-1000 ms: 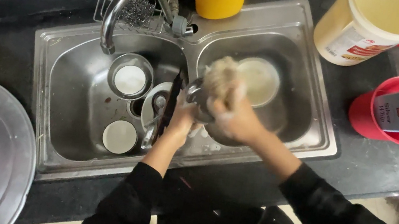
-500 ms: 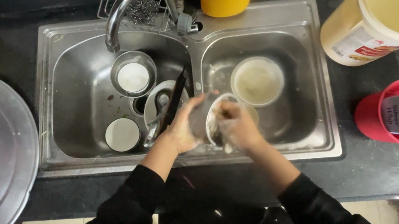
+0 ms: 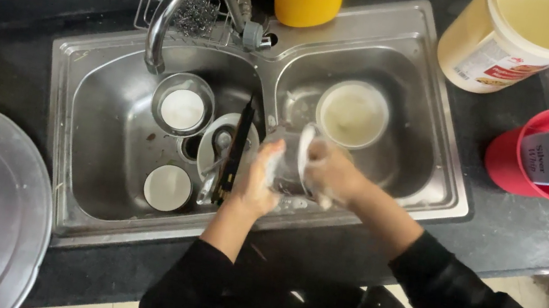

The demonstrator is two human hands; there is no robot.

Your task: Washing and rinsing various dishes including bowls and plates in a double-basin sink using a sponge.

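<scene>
Soapy scrubbing at the sink divider

The left hand [image 3: 256, 181] and right hand [image 3: 326, 173], lower than a second ago, now clamp a small steel vessel [image 3: 289, 168] between them over the double sink [image 3: 62, 162]; scrubbing looks underway.

A small steel vessel [image 3: 288, 164], soapy, is held tilted over the divider between the sink basins.

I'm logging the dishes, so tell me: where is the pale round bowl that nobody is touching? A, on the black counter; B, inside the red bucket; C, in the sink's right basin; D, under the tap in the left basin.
C: the pale bowl sits in the right basin of the sink, beyond both soapy hands.
</scene>
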